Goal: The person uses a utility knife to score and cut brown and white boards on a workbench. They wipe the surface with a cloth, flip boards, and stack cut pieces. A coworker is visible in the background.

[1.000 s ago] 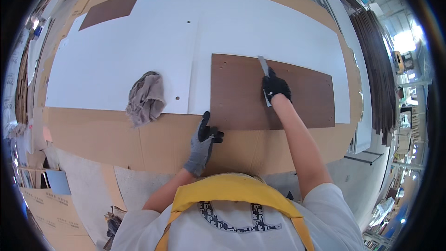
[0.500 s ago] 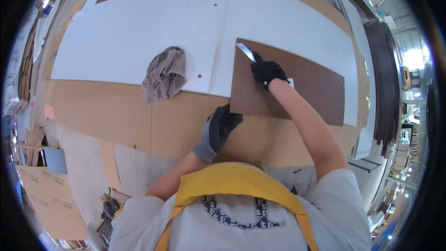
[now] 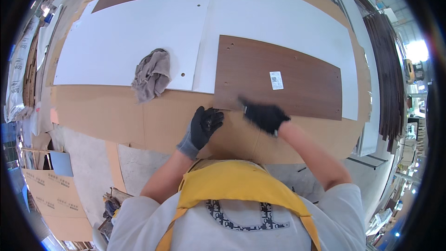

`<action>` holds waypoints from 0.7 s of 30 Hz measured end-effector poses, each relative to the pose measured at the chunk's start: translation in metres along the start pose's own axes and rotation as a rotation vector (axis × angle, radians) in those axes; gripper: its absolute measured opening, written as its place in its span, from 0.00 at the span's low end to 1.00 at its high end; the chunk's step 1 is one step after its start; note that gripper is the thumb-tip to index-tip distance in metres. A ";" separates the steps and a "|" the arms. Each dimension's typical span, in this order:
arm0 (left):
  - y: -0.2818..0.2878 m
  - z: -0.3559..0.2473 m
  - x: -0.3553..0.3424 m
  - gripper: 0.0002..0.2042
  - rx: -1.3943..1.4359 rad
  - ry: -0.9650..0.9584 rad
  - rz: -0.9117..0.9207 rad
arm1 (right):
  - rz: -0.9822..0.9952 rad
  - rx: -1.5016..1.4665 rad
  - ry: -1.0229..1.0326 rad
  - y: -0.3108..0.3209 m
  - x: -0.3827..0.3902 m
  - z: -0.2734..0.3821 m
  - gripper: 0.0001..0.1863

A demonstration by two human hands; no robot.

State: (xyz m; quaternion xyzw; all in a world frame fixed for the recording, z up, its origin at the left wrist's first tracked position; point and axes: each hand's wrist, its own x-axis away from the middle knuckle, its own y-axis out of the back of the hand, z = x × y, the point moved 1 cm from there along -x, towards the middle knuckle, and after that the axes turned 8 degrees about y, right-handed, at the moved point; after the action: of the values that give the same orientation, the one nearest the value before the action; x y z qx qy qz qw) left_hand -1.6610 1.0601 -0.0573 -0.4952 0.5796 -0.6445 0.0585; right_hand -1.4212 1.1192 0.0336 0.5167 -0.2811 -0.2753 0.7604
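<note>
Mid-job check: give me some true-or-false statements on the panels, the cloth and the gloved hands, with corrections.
1. The grey cloth lies left of the larger brown panel, which bears a white label. True.
2. The white label is on the grey cloth. False: it is on the larger brown panel.
3. The left hand and right hand both wear gloves. True.
4. The right hand is at the grey cloth. False: it is by the larger brown panel's near edge.

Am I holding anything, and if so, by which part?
Your black-gloved right hand is blurred; I can't tell whether it grips anything. Your grey-and-black-gloved left hand, near the brown rectangular board, shows nothing held.
</note>
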 end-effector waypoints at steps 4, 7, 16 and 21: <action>-0.009 0.004 0.016 0.19 -0.366 -0.067 -0.128 | 0.052 -0.214 -0.668 0.048 -0.047 -0.068 0.28; -0.003 0.004 0.029 0.18 -0.615 -0.167 -0.275 | 0.087 -0.152 -0.732 0.053 -0.075 -0.079 0.29; -0.041 -0.051 0.061 0.13 -0.952 -0.667 -0.236 | 0.109 -0.221 -0.748 0.044 -0.081 -0.076 0.26; -0.087 -0.106 0.020 0.14 -1.200 -0.998 -0.095 | 0.112 -0.155 -0.582 0.039 -0.074 -0.053 0.26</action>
State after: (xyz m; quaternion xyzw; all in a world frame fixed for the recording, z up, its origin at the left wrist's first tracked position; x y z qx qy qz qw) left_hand -1.7025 1.1483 0.0410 -0.6978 0.7122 0.0763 0.0068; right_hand -1.4296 1.2169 0.0434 0.3406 -0.4931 -0.3901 0.6990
